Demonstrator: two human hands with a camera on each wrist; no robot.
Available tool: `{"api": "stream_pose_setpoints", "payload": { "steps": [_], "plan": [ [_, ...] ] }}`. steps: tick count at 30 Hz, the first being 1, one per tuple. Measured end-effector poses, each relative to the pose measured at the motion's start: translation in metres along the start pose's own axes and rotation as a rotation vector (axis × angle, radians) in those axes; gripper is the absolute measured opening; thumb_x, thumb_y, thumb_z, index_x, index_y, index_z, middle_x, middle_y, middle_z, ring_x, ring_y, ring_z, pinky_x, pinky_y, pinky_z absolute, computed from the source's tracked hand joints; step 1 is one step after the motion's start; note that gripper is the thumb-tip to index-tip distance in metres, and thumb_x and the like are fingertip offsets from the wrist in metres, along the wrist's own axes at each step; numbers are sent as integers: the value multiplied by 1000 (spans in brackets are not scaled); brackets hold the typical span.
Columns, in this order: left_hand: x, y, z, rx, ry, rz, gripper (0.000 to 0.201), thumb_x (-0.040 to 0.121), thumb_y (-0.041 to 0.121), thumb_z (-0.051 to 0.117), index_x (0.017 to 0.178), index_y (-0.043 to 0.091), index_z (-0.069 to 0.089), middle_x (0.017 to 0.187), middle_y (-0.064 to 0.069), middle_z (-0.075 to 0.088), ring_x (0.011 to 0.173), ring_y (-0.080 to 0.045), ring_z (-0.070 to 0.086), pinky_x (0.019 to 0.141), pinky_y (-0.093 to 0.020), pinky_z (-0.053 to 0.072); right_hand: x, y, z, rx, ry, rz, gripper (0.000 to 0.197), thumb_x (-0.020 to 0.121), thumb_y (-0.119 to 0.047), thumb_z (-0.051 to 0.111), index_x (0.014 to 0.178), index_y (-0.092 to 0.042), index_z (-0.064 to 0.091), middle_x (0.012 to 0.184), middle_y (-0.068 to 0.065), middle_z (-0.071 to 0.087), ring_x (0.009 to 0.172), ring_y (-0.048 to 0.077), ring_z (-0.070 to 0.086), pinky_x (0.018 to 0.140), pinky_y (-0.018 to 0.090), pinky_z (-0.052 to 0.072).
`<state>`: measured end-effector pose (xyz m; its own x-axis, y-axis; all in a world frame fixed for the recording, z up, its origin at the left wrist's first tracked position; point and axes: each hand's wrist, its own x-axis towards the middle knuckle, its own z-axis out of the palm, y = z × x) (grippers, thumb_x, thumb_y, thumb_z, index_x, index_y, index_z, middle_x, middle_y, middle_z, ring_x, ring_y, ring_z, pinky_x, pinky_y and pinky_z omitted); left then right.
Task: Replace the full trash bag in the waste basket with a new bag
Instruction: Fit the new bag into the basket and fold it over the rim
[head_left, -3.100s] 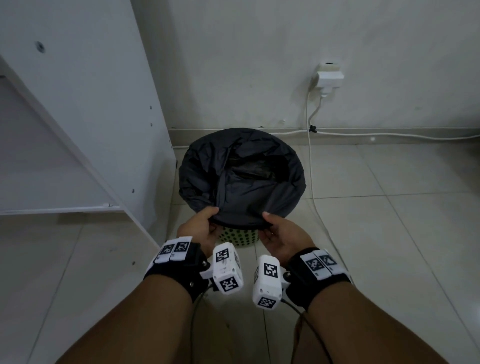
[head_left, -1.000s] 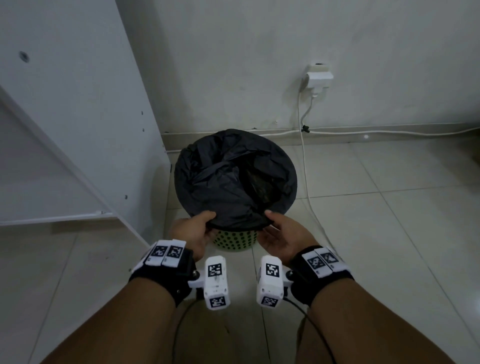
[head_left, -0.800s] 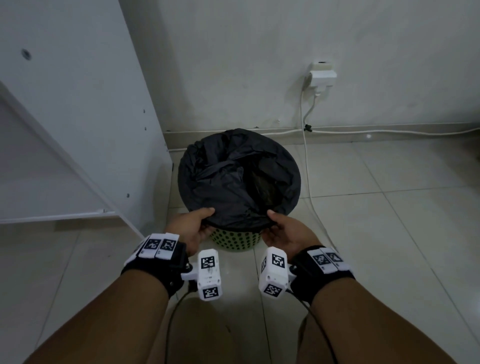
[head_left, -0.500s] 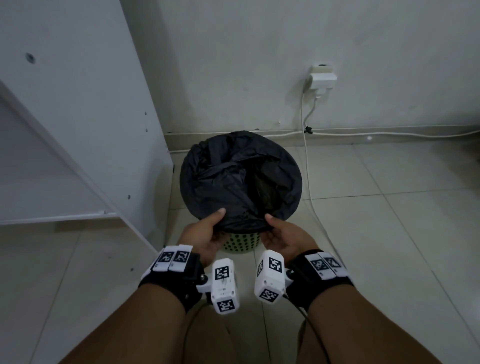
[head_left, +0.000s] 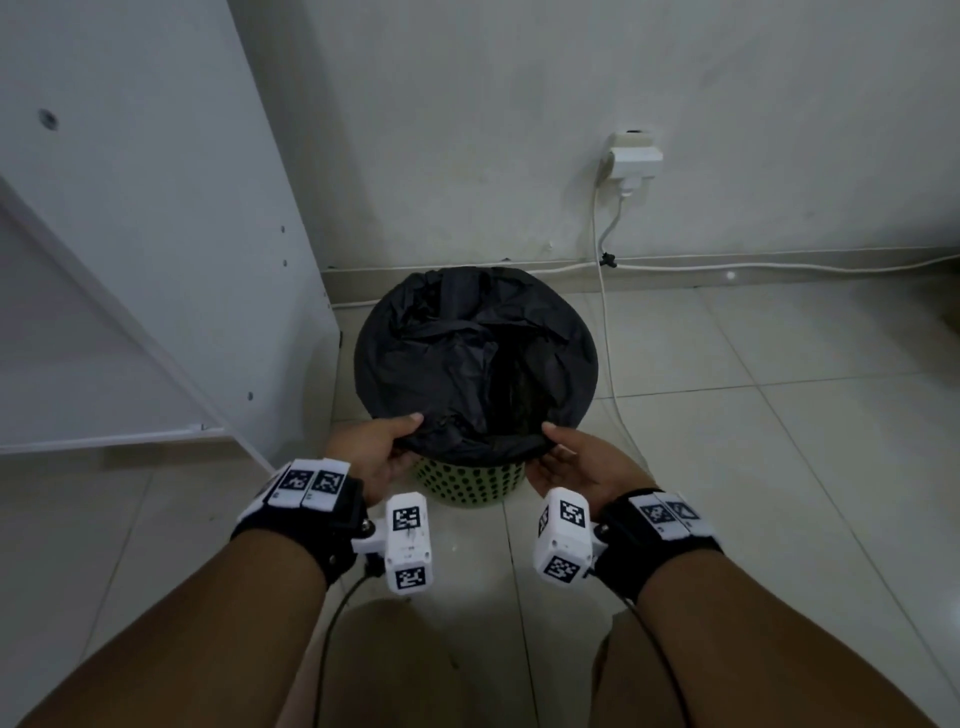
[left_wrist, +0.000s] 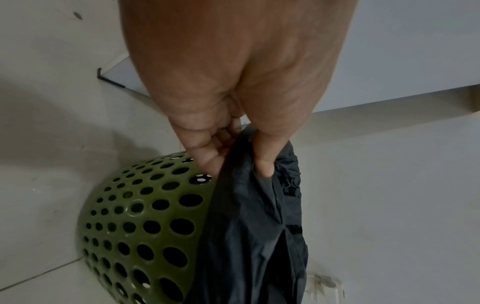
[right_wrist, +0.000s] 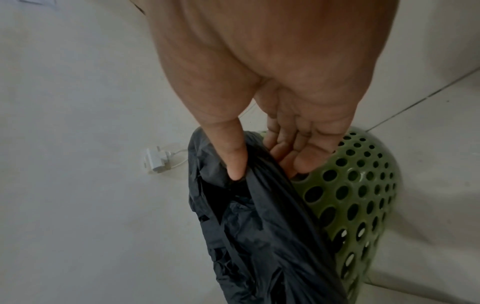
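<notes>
A green perforated waste basket (head_left: 470, 480) (left_wrist: 145, 226) (right_wrist: 355, 197) stands on the tiled floor by the wall. A black trash bag (head_left: 467, 353) (left_wrist: 257, 226) (right_wrist: 259, 226) lines it, its edge folded over the rim. My left hand (head_left: 376, 449) (left_wrist: 241, 164) pinches the bag's near edge at the left, thumb on top and fingers underneath. My right hand (head_left: 569, 457) (right_wrist: 262, 166) pinches the same edge at the right, thumb on the plastic and fingers under it against the basket wall. What lies inside the bag is too dark to make out.
A white cabinet panel (head_left: 156, 234) stands close at the basket's left. A white plug in a wall socket (head_left: 635, 161) sits behind, its cable (head_left: 608, 332) running down past the basket's right side. Open tiled floor (head_left: 779, 415) lies to the right.
Both hands kept their hold on the bag's near edge. They have spread a little further apart along the rim, and the head view shifted slightly.
</notes>
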<state>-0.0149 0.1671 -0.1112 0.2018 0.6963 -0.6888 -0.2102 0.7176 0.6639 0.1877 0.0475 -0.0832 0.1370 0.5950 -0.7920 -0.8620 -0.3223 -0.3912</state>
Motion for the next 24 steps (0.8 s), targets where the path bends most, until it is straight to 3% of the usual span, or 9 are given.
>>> {"api": "stream_pose_setpoints", "payload": {
  "steps": [3,6,10,13,19,22,24],
  "plan": [
    [3,3,-4,0,-22,15,29,93,7,65,120,0,62,120,-12,68,92,-18,67,68,-26,60,-1,10,4,23,-21,-7,14,94,-10,60,83,-1,62,73,12,66,76,22,57,76,30,48],
    [3,0,-6,-37,-4,72,18,92,13,68,108,5,67,110,-9,71,90,-18,69,68,-27,58,0,20,5,49,-28,-33,12,95,-11,60,87,-2,63,68,8,68,73,19,58,66,26,51],
    [0,-11,-6,-127,32,133,25,90,24,72,110,10,70,112,-7,74,99,-21,71,80,-32,57,5,32,3,59,-11,-87,7,93,-10,63,96,-5,65,76,7,70,73,18,61,55,24,55],
    [-12,-30,3,-120,-11,100,24,88,22,74,108,8,71,106,-7,77,93,-20,73,71,-30,58,7,39,5,74,16,-136,5,90,-5,66,95,-5,66,78,8,71,73,18,63,51,22,55],
    [-28,-54,21,-207,-16,90,23,90,10,70,111,-1,69,104,-16,76,94,-25,72,70,-32,60,12,50,11,28,-14,-130,6,89,-4,66,95,-5,67,81,7,71,71,16,63,54,20,56],
    [-26,-45,18,-175,-29,89,17,90,7,68,106,0,69,100,-16,76,81,-21,74,62,-28,59,11,45,7,-53,-45,-123,5,90,-4,65,93,-7,67,82,8,72,75,18,64,62,23,57],
    [-24,-37,13,-127,-51,69,20,91,5,67,110,-1,67,105,-17,74,81,-21,73,60,-28,59,10,34,-1,-91,-50,-124,8,89,-10,67,96,-6,68,85,10,73,81,21,65,70,28,56]
  ]
}}
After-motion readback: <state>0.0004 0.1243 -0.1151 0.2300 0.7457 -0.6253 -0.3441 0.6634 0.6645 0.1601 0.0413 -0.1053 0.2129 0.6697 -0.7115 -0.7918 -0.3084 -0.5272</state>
